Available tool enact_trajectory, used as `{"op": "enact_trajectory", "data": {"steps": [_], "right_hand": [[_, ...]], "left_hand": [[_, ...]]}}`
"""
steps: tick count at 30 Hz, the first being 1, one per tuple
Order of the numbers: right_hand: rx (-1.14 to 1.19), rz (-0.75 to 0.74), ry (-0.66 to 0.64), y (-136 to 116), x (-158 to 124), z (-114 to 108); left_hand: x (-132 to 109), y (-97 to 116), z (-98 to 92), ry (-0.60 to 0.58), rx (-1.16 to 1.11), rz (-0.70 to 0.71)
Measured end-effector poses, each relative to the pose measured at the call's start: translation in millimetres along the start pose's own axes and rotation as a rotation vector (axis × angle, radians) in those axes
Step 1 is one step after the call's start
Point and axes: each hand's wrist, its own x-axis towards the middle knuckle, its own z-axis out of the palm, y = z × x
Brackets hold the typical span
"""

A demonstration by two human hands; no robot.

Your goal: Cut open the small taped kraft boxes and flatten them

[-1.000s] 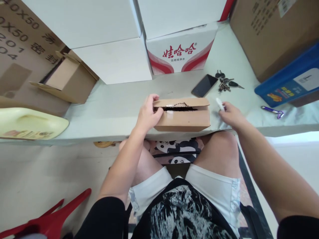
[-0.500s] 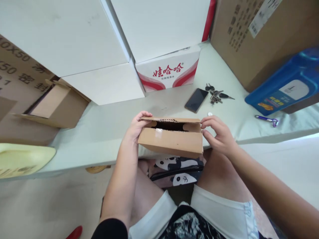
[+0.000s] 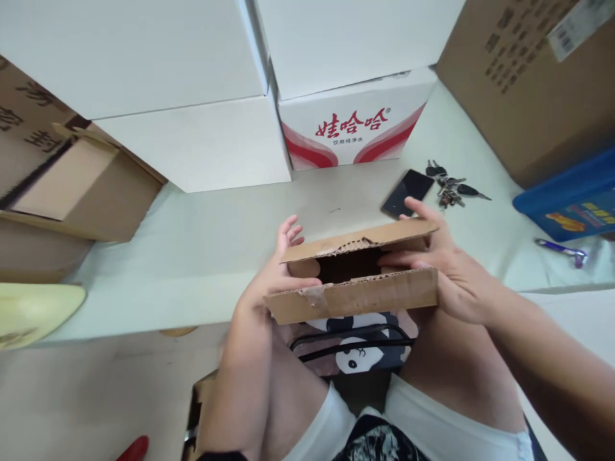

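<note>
A small brown cardboard box [image 3: 358,298] is lifted off the pale table [image 3: 206,243], above my knees. Its top flaps stand apart, torn along the edges, and the inside looks dark. My left hand [image 3: 276,278] grips the box's left end, thumb on the near flap, fingers behind. My right hand [image 3: 444,266] grips the right end, with the thumb reaching into the opening and the fingers round the far flap.
On the table behind lie a black phone [image 3: 407,192], a bunch of keys [image 3: 449,187] and a purple tool [image 3: 562,250]. White cartons and a red-printed carton [image 3: 353,125] are stacked at the back. An open brown box [image 3: 79,189] sits left, a blue box [image 3: 571,202] right. A panda-print bag [image 3: 358,339] lies below.
The box came off the table edge toward me, and both hands took its ends. The flaps have been pulled wider apart. The small white object from my right hand is gone from view.
</note>
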Motion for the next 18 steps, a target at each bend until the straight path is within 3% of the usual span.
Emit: {"op": "enact_trajectory", "data": {"steps": [5, 9, 13, 18], "right_hand": [[-0.009, -0.051, -0.009, -4, 12, -6], [0.021, -0.045, -0.015, -16, 13, 1], [0.102, -0.042, 0.131, -33, 21, 21], [0.434, -0.039, 0.295, -38, 30, 38]], "left_hand": [[-6, 2, -0.9, 0.159, 0.077, -0.04], [-17, 4, -1.8, 0.326, 0.024, 0.101], [-22, 2, -4.3, 0.52, -0.129, 0.26], [-17, -2, -10.2, 0.529, -0.394, 0.378]]}}
